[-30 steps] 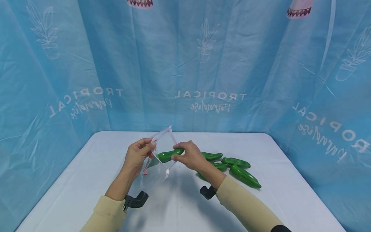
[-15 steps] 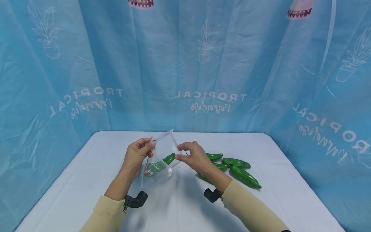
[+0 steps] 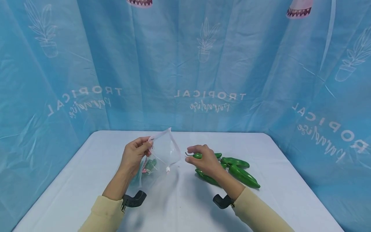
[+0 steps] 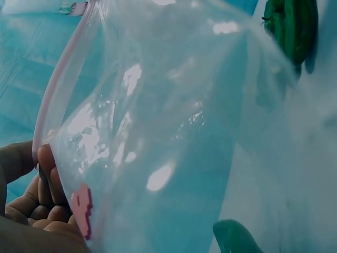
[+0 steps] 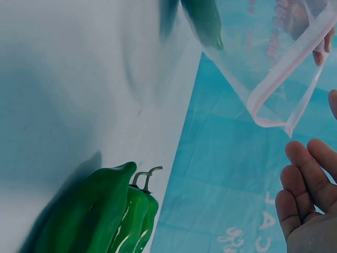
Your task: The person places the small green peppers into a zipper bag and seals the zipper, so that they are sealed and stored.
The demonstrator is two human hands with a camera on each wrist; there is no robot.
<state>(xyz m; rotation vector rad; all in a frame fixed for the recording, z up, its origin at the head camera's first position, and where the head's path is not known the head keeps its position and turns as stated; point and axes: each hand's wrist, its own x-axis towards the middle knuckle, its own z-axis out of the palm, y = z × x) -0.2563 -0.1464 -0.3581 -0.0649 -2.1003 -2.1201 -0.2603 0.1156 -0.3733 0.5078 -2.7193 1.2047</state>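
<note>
My left hand pinches one edge of a clear zip bag at its pinkish seal, and the bag's mouth gapes toward the right. Low inside it lies a green pepper, blurred by the plastic; its end also shows in the right wrist view as a dark green shape. My right hand is apart from the bag, fingers loosely bent with nothing between them. Behind and below that hand lie several loose green peppers, partly hidden by it in the head view.
A white table carries everything. Blue printed curtains hang behind it and on both sides. In the right wrist view, loose peppers lie with their stems toward the table's edge.
The right hand has let go of a pepper inside the bag and moved right, away from the bag toward the loose peppers. That pepper has slid down deeper. The left hand keeps its pinch.
</note>
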